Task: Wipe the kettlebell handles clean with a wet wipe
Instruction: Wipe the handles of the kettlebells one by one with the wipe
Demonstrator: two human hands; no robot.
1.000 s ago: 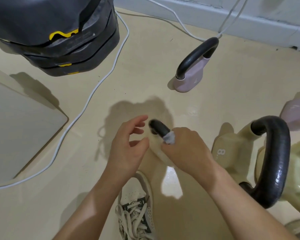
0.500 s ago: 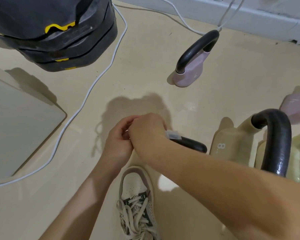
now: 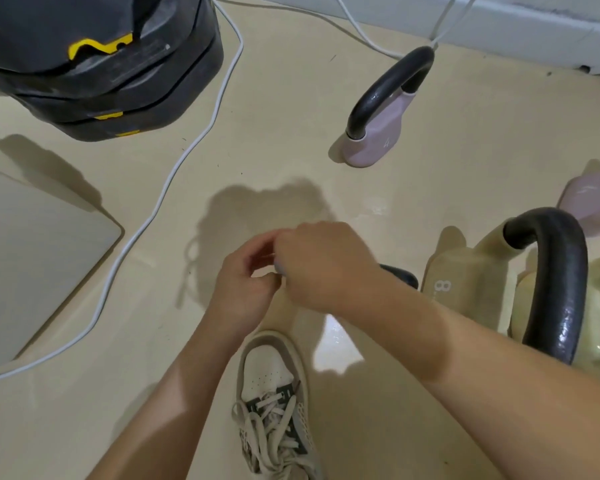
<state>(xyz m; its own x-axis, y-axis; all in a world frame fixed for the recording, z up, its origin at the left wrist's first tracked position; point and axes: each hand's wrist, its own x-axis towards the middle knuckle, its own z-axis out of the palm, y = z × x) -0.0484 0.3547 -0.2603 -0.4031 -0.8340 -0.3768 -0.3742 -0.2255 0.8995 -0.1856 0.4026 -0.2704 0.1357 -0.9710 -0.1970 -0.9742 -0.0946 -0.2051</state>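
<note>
My right hand [image 3: 323, 265] is closed over the black handle [image 3: 400, 276] of a cream kettlebell at the centre. Only the handle's right end shows past my wrist. A sliver of the grey wet wipe [image 3: 280, 269] peeks out between the fingertips of both hands. My left hand [image 3: 245, 285] is pinched against it, touching the right hand. A pink kettlebell [image 3: 378, 147] marked 4 stands farther back. On the right is a cream kettlebell [image 3: 465, 282] marked 8, with a thick black handle [image 3: 558, 278].
Stacked black weights [image 3: 118, 74] sit at the top left, with a white cable [image 3: 194, 147] trailing past them across the floor. A pale board [image 3: 32, 265] lies on the left. My shoe [image 3: 274, 386] is below the hands. More kettlebells [image 3: 593, 199] crowd the right edge.
My right hand slid with the wipe leftward along the handle until it met my left hand. The left hand, open a second ago, has closed its fingers at the wipe.
</note>
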